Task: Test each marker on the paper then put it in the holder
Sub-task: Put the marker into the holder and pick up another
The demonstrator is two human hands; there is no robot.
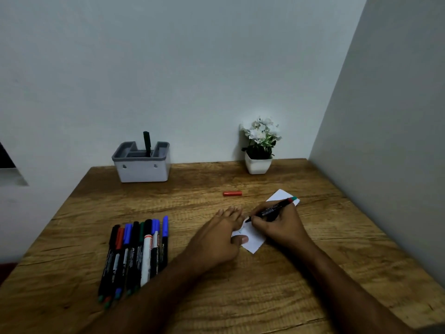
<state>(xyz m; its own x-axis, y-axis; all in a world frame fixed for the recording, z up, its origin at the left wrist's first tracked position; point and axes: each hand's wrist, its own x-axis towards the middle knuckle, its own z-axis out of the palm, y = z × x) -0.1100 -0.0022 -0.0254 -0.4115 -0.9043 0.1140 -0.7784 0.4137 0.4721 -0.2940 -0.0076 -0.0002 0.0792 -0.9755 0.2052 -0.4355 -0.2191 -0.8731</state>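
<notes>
A small white paper [255, 241] lies on the wooden table, mostly covered by both hands. My right hand [279, 225] grips an uncapped black marker [271, 210] with a red and green end, its tip touching the paper. My left hand [222, 233] lies flat with fingers spread and the thumb pinning the paper's near left edge. A red cap [232, 193] lies loose beyond the hands. Several capped markers [134, 251] lie in a row at the left. The grey-white holder [142, 168] at the back left has one dark marker [147, 143] standing in it.
A white pot of white flowers [258, 150] stands at the back right by the wall. Walls close the table at the back and along the right side. Bare wood shows between the holder and the hands.
</notes>
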